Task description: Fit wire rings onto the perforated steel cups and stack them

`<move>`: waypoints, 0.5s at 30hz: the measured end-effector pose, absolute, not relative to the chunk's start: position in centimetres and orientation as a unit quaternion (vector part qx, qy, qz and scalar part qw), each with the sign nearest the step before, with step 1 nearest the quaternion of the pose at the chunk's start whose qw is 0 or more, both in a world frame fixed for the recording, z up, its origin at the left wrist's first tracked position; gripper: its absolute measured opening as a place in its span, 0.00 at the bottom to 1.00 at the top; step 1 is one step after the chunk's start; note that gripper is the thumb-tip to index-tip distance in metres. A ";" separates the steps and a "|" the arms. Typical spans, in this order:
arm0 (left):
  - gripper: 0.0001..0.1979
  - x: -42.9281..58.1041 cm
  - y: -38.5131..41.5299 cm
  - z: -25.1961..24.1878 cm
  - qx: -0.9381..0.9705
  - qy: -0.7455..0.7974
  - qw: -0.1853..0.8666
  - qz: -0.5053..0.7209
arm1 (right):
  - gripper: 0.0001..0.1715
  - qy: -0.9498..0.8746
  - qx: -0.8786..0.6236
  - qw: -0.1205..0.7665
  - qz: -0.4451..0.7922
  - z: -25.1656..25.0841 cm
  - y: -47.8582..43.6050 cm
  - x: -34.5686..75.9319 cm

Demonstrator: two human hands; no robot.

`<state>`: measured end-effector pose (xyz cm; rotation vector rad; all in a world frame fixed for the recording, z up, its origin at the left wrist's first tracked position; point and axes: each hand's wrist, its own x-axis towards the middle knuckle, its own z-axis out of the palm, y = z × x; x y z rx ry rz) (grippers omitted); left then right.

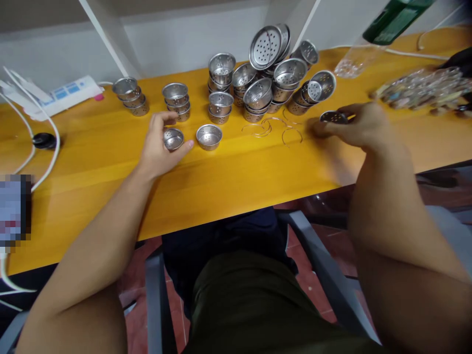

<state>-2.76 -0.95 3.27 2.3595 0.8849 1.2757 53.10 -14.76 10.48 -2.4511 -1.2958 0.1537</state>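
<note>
My left hand [157,147] curves around a small perforated metal cup [174,140] standing on the table. Its thumb and fingers are spread apart, and I cannot tell whether they touch the rim. Just right of it stands a second perforated cup [209,136], upright. On the right, my right hand [363,125] is closed on another perforated metal cup [334,117], tilted so its holed bottom shows, a little above the table; its fingertips are blurred. Several thin wire rings [258,129] lie between the hands.
Behind stand short stacks of perforated cups [127,89], [176,94] and a larger jumbled pile [289,73]. A power strip [62,96] with white cables lies left. A green-and-clear bottle [394,22] and plastic-wrapped items [424,88] are at the right. Chair arms [324,275] flank my lap.
</note>
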 end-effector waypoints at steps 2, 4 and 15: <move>0.55 -2.9 -1.0 3.2 0.835 0.319 0.166 0.417 | 0.20 -0.444 -0.875 0.176 0.081 9.9 -14.4 52.1; 0.61 -2.9 -0.9 3.2 0.843 0.331 0.163 0.392 | 0.29 -0.447 -0.876 0.170 0.069 9.9 -13.9 51.1; 0.66 -7.0 1.8 2.2 0.784 0.462 0.147 0.388 | 0.19 -0.709 -0.695 0.080 0.093 12.8 -13.9 42.3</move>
